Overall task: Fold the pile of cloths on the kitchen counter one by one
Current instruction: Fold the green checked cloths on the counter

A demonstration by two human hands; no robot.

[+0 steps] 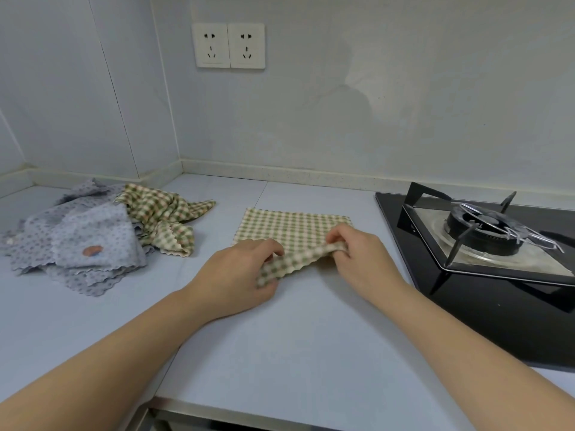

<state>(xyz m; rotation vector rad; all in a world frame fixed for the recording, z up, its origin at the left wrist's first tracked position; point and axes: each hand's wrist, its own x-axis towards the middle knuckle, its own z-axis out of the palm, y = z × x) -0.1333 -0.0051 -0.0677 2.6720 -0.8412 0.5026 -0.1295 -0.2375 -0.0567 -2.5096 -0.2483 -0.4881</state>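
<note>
Both forearms reach over the counter [280, 343]. The left hand [236, 281] and right hand [361, 253] each pinch the wavy near edge of the green checked cloth [289, 228] and hold it raised, perhaps two layers. Its far part lies flat mid-counter. The pile of cloths [93, 237] lies well to the left, the gas stove [485, 244] near on the right, and a wide stretch of counter lies before the cloth.

In the middle of the frame I see a green-and-cream checked cloth [289, 227] with wavy edges, its far part lying flat. Its near edge is lifted and bunched, pinched by the left hand [236, 275] and the right hand [364, 253]. At the left of the frame the pile [102, 259] lies crumpled: grey-blue dotted cloths [84, 234], one with an orange mark, and a second checked cloth [158, 213] touching their right side.
</note>
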